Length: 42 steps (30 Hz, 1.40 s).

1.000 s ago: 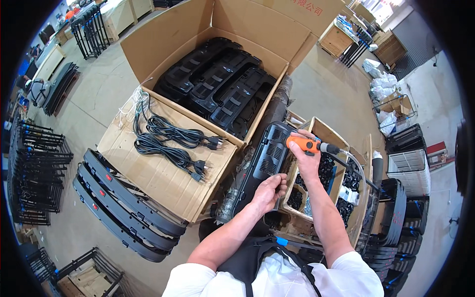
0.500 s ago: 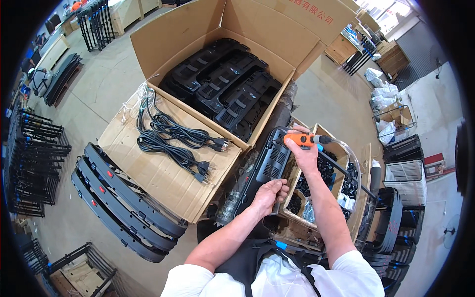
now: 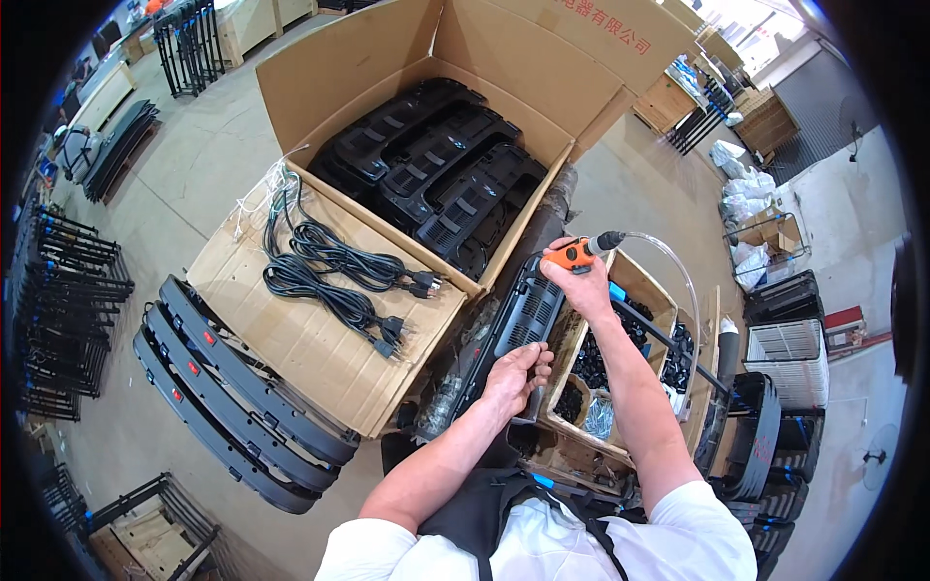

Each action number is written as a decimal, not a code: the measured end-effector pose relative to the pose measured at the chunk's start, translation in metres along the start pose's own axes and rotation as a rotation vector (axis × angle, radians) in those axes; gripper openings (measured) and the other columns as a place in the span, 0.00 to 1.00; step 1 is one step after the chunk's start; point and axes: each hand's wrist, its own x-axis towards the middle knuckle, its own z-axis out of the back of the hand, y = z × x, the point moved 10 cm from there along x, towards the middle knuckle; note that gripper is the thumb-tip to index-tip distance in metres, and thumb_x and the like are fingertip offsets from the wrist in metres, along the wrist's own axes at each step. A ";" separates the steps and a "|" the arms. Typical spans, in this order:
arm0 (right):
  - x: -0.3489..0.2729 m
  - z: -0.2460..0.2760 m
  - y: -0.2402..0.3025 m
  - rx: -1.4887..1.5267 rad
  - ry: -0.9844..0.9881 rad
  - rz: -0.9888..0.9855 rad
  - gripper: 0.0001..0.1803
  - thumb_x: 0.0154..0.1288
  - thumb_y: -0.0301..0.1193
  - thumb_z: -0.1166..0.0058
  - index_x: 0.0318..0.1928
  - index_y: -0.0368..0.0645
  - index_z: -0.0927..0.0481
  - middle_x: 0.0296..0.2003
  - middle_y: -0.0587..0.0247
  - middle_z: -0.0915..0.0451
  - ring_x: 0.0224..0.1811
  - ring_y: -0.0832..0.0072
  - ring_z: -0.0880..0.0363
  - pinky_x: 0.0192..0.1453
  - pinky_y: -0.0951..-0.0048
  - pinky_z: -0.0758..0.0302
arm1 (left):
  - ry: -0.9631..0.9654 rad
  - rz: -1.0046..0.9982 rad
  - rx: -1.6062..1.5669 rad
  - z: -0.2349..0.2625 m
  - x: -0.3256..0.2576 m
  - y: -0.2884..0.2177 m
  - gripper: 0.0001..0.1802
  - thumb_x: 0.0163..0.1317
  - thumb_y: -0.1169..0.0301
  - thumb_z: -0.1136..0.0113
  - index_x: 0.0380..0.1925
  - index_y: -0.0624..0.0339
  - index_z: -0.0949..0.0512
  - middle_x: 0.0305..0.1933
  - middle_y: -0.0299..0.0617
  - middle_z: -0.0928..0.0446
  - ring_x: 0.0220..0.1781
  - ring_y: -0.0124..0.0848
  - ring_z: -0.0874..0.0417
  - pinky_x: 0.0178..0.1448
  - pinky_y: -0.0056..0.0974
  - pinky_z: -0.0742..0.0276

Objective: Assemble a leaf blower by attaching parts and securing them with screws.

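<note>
A long black plastic housing [image 3: 528, 315] with vent slots lies slantwise in front of me. Over its far right end, my right hand [image 3: 583, 288] grips an orange power screwdriver [image 3: 570, 256], from whose rear a clear hose [image 3: 678, 259] curves away. The screwdriver's tip is hidden. My left hand [image 3: 513, 378] rests beside the housing's near right edge, fingers curled together; whatever they may hold is too small to name. Right of the housing stands a divided wooden box [image 3: 564, 397] with small black parts and silver screws [image 3: 600, 416].
An open cardboard box [image 3: 523, 87] beyond the housing holds several black plastic housings [image 3: 455, 198]. Bundled black power cords [image 3: 334, 290] lie on flat cardboard [image 3: 291, 344] to the left. Curved grey frames [image 3: 242, 412] stick out below it. A dark bar [image 3: 668, 339] crosses the wooden box.
My right hand and the screwdriver have moved left and away from me, over the far end of the housing. My left hand has shifted slightly left, still curled.
</note>
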 end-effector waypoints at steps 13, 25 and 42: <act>-0.077 0.032 0.039 0.346 -0.055 0.000 0.26 0.63 0.23 0.31 0.61 0.36 0.23 0.52 0.52 0.13 0.56 0.69 0.15 0.66 0.64 0.20 | -0.057 -0.101 -0.356 0.005 0.030 -0.035 0.12 0.80 0.58 0.42 0.46 0.55 0.18 0.35 0.32 0.19 0.33 0.26 0.19 0.36 0.31 0.17; -0.107 0.035 0.024 0.457 -0.077 -0.033 0.29 0.63 0.25 0.28 0.63 0.38 0.24 0.54 0.52 0.14 0.58 0.68 0.15 0.67 0.63 0.20 | 0.051 -0.102 -0.380 -0.011 0.035 -0.043 0.12 0.82 0.60 0.45 0.48 0.56 0.22 0.33 0.31 0.24 0.33 0.24 0.23 0.36 0.29 0.22; -0.110 0.031 0.031 0.433 -0.077 -0.035 0.29 0.62 0.24 0.30 0.63 0.37 0.24 0.54 0.51 0.14 0.58 0.67 0.16 0.68 0.61 0.21 | 0.100 -0.104 -0.431 -0.015 0.034 -0.039 0.12 0.82 0.59 0.46 0.50 0.55 0.21 0.35 0.32 0.23 0.35 0.25 0.22 0.40 0.32 0.19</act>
